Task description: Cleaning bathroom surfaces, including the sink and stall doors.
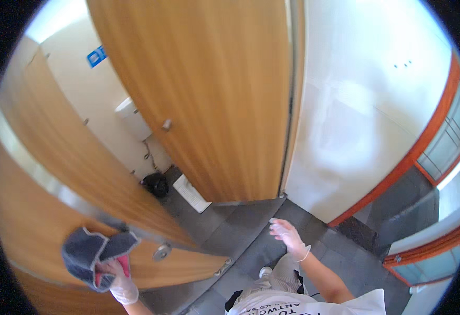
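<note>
My left hand [115,281], in a thin clear glove, holds a folded dark grey-blue cloth [85,257] with pale edging and a pink underside. The cloth lies against the wooden door [188,270] at the lower left, beside its round metal lock [161,252]. Part of my fingers is hidden in the folds. My right hand [288,237], gloved the same way, hangs in front of me above the grey floor. It holds nothing, and its fingers are loosely bent and apart.
A second wooden door [214,105] stands ajar ahead, with a small knob [167,124]. Behind it are a white wall-mounted box [133,116], a black bag [155,184] and a white flat tray-like piece [190,193] on the floor. To the right, a white wall [356,105] meets a red-orange frame [382,191].
</note>
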Motion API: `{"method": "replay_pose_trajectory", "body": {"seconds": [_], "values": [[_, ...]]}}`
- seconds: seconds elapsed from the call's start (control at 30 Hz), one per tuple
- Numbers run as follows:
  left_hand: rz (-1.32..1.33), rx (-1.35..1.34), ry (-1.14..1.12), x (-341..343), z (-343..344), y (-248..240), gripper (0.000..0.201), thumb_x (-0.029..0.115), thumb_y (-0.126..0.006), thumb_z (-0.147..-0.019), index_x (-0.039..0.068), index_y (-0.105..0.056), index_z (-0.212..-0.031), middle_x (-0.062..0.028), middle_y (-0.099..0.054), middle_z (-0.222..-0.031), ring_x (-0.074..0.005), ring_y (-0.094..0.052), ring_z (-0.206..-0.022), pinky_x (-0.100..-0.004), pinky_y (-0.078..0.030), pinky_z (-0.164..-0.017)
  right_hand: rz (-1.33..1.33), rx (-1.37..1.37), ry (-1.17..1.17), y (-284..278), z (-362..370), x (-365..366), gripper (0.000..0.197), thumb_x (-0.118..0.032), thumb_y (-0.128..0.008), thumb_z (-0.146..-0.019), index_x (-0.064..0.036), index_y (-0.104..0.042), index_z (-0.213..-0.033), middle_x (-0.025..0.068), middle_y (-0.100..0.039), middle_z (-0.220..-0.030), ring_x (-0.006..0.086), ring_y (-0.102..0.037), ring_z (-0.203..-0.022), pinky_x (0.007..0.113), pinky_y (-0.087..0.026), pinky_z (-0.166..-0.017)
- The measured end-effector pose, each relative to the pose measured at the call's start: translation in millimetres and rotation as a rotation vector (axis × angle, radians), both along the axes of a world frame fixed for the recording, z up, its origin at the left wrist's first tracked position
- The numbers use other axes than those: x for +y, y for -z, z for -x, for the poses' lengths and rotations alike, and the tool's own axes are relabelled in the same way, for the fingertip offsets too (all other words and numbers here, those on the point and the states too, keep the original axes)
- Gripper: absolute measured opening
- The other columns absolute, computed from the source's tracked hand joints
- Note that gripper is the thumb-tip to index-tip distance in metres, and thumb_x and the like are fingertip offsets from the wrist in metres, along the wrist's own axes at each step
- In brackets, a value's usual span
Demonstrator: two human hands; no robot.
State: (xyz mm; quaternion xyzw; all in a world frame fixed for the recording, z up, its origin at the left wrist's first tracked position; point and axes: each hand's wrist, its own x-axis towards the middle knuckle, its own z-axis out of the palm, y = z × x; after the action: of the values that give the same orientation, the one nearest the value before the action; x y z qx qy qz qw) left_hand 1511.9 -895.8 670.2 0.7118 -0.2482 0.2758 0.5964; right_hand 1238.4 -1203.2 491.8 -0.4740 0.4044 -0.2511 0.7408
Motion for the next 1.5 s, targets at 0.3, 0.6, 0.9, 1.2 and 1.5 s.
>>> {"method": "replay_pose_trajectory", "body": {"seconds": [0.3,0.6,0.9,1.2,1.5], "values": [[-0.217,-0.469,0.076,-134,-38,10,0.044,0.005,-0.049,-0.081,0.002,-0.037,-0.123,-0.0133,-0.04,-0.125,-0.0257,-0.04,-0.112,-0.0396,-0.03,-0.094,-0.06,0.04,-0.03,18,12,-47,0.031,-0.027,-0.05,-0.085,-0.0081,-0.051,-0.11,0.0034,-0.056,-0.096,0.0126,-0.055,-0.085,0.026,-0.042,-0.073],[-0.33,-1.0,-0.109,-345,30,-71,0.046,0.005,-0.049,-0.079,0.002,-0.038,-0.123,-0.0144,-0.04,-0.125,-0.0271,-0.041,-0.111,-0.0402,-0.031,-0.093,-0.009,-0.009,-0.031,-1,25,-140,0.037,-0.029,-0.05,-0.084,-0.0062,-0.049,-0.113,0.0033,-0.056,-0.096,0.0126,-0.054,-0.086,0.025,-0.041,-0.073],[-0.611,-1.409,-0.36,-544,73,-194,0.047,0.005,-0.048,-0.077,0.002,-0.038,-0.123,-0.0156,-0.04,-0.125,-0.0285,-0.042,-0.11,-0.0408,-0.032,-0.092,0.006,-0.104,0.215,14,98,-261,0.039,-0.025,-0.052,-0.082,-0.0006,-0.044,-0.111,0.0036,-0.055,-0.087,0.0123,-0.054,-0.079,0.024,-0.043,-0.069],[-0.399,-0.912,0.289,-668,78,-223,0.027,0.023,-0.042,-0.086,0.003,-0.056,-0.098,-0.018,-0.056,-0.102,-0.0332,-0.05,-0.097,-0.0383,-0.038,-0.084,-0.011,-0.154,0.319,10,126,-308,0.035,-0.024,-0.053,-0.083,-0.0028,-0.046,-0.109,0.0021,-0.055,-0.083,0.01,-0.054,-0.074,0.022,-0.043,-0.065],[-0.619,-0.7,1.06,-630,117,-2,0.034,0.008,-0.056,-0.071,0.004,-0.055,-0.105,-0.0158,-0.056,-0.103,-0.0315,-0.053,-0.095,-0.0326,-0.042,-0.085,0.0,-0.109,0.183,27,130,-312,0.037,-0.026,-0.054,-0.083,-0.0012,-0.046,-0.11,0.0057,-0.057,-0.093,0.013,-0.056,-0.08,0.024,-0.044,-0.067]]}}
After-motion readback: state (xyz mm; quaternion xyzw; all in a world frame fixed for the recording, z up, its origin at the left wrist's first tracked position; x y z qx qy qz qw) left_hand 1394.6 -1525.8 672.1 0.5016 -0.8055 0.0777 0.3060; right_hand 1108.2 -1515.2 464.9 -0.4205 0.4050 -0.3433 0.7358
